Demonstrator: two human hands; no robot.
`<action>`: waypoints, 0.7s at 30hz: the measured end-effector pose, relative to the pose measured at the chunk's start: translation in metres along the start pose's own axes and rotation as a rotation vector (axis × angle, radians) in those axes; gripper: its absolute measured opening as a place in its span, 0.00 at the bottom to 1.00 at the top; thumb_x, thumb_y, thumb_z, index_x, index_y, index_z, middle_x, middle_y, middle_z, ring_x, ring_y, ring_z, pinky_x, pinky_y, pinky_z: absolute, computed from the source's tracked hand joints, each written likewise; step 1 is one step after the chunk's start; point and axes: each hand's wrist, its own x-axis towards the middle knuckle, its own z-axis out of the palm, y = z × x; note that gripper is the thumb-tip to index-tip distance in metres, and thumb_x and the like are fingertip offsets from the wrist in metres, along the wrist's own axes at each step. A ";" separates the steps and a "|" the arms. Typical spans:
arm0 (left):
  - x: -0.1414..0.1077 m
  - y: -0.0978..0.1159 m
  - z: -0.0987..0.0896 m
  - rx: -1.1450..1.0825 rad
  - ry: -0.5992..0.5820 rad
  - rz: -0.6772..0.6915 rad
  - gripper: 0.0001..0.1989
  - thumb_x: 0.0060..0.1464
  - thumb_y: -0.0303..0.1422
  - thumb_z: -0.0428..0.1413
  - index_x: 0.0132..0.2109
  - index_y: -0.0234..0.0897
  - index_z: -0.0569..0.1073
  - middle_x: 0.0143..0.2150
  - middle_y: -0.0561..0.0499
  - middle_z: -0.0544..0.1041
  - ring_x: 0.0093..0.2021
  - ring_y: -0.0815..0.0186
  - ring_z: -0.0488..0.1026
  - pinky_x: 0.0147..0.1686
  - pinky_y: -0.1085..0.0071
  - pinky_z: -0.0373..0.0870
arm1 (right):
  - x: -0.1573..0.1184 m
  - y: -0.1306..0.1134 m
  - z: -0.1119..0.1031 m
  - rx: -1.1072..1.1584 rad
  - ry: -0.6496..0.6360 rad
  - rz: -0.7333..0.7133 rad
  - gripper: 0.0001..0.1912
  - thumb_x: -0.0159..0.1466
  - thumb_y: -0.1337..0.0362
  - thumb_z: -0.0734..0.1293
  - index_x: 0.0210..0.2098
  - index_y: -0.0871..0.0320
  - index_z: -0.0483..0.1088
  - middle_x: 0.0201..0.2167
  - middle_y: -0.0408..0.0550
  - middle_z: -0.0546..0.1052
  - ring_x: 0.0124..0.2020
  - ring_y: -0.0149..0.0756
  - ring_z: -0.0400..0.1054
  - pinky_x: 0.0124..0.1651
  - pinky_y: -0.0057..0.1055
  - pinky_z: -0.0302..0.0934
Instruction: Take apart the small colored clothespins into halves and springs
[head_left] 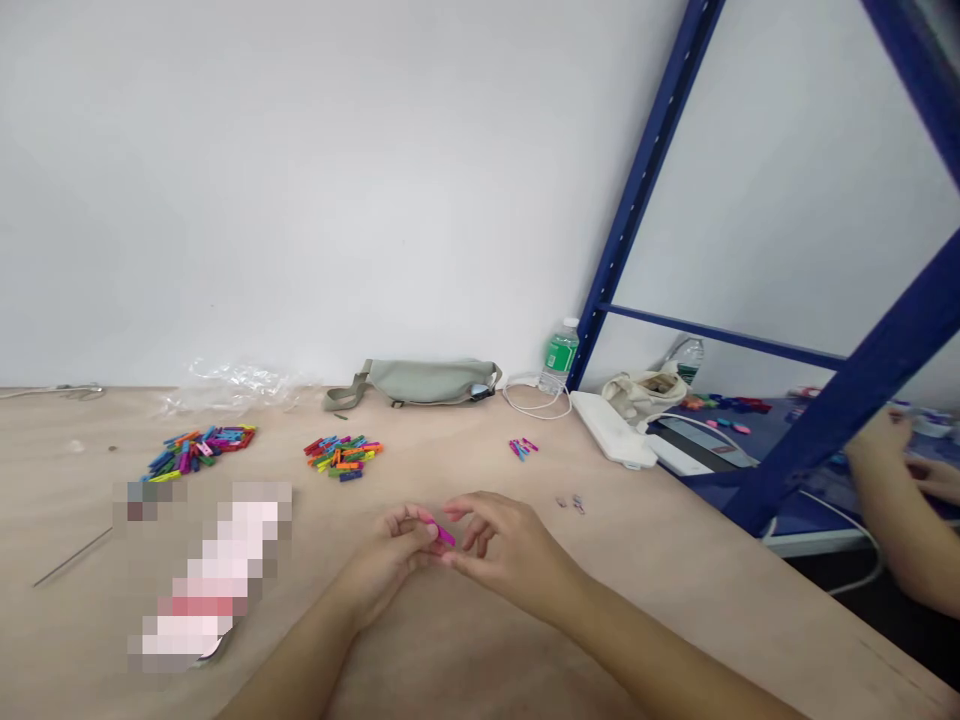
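Between the thumb and fingers of my left hand [401, 545] is a small magenta clothespin [445, 536], its tip pointing right. Close beside it my right hand [499, 535] has its fingers curled but apart; the thumb is near the clothespin, and I cannot tell whether it touches. Beyond my hands lies a pile of colourful clothespins [343, 455], with a larger pile [199, 450] farther left. A few pink and blue clothespins [519, 448] lie ahead to the right. Several tiny metal springs [577, 504] rest on the table right of my right hand.
Along the wall are a crumpled clear plastic bag [232, 385], a grey-green pouch [431, 383] and a green-labelled bottle [562, 350]. A white box-like device [611, 430] and a blue metal frame [637, 200] stand right. Another person's arm [892, 500] shows beyond. A blurred-out object [225, 570] lies left.
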 end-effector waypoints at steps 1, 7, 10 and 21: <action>0.000 0.000 0.001 0.000 -0.007 0.002 0.08 0.42 0.28 0.59 0.33 0.33 0.69 0.29 0.49 0.75 0.30 0.66 0.72 0.37 0.68 0.66 | 0.003 -0.002 0.006 0.003 -0.022 -0.029 0.16 0.49 0.65 0.67 0.39 0.57 0.69 0.36 0.48 0.74 0.27 0.31 0.69 0.29 0.24 0.65; 0.003 0.001 0.000 -0.034 0.080 0.031 0.10 0.42 0.29 0.59 0.35 0.34 0.69 0.33 0.47 0.75 0.31 0.66 0.72 0.35 0.69 0.66 | 0.036 0.023 0.005 -0.244 0.018 -0.128 0.06 0.56 0.68 0.62 0.30 0.59 0.71 0.26 0.45 0.75 0.26 0.29 0.69 0.29 0.22 0.64; 0.007 -0.002 -0.003 -0.056 0.108 0.051 0.09 0.43 0.28 0.57 0.36 0.33 0.69 0.33 0.46 0.74 0.31 0.66 0.72 0.35 0.69 0.67 | 0.046 0.028 0.014 -0.583 0.016 -0.116 0.09 0.60 0.65 0.59 0.33 0.59 0.70 0.31 0.47 0.74 0.31 0.31 0.69 0.31 0.24 0.64; 0.010 -0.005 -0.006 -0.190 0.214 0.024 0.05 0.45 0.24 0.54 0.33 0.32 0.68 0.26 0.50 0.71 0.26 0.68 0.71 0.31 0.68 0.69 | 0.057 0.029 0.070 -0.516 -0.085 -0.086 0.10 0.63 0.62 0.55 0.38 0.54 0.66 0.40 0.47 0.70 0.36 0.30 0.65 0.37 0.29 0.63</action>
